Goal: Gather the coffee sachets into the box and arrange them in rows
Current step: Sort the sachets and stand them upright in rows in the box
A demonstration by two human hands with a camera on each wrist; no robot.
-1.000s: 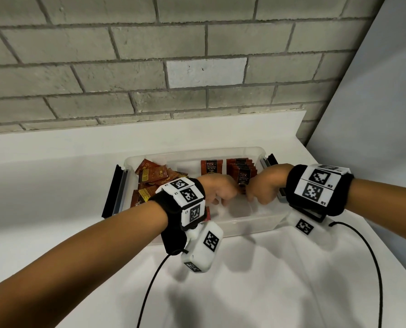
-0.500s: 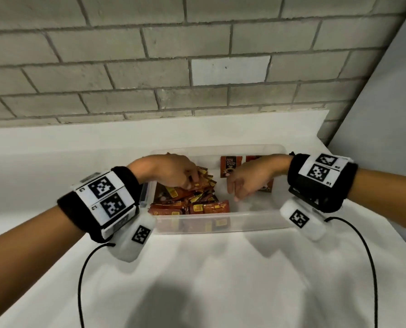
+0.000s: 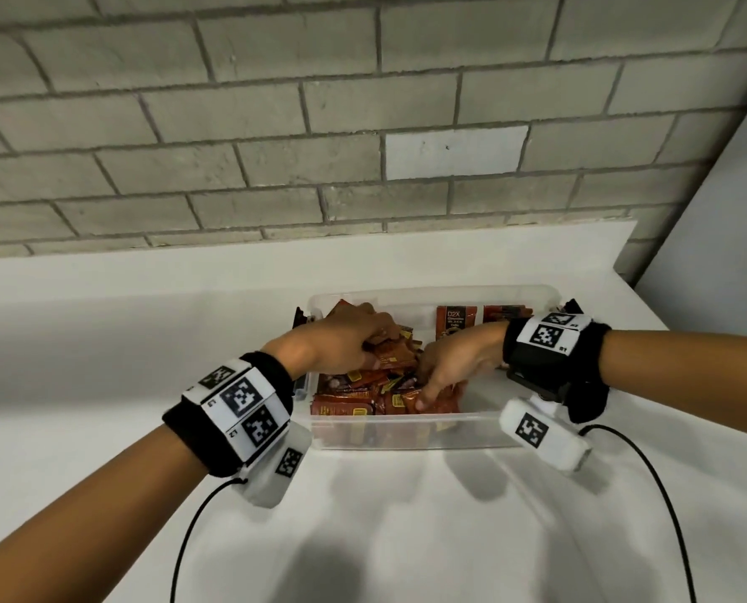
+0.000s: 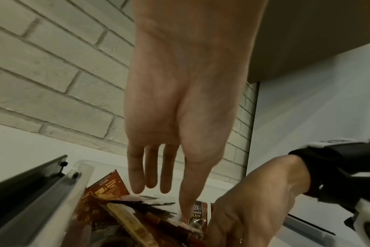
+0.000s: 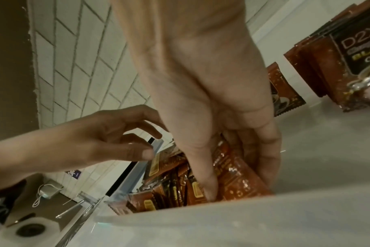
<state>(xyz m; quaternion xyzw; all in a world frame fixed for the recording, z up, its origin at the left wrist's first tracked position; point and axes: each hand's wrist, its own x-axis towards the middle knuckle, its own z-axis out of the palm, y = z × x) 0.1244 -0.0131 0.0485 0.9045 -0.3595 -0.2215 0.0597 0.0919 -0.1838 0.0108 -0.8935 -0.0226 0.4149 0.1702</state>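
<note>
Since a second ago both hands have left the upright row at the far right and gone to the loose heap of red-brown foil coffee sachets [image 3: 376, 385] in the clear plastic box [image 3: 406, 435] on the white counter [image 3: 406, 537]. Left hand [image 3: 341, 341] fingers relaxed above the heap; right hand [image 3: 454, 363] fingers pinch one sachet [image 5: 237, 177]. Judged: the next pick for the row is under way

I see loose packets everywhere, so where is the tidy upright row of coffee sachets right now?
In the head view, the upright row of sachets stands against the far wall of the clear plastic box, toward its right end, just beyond the right hand.
</note>
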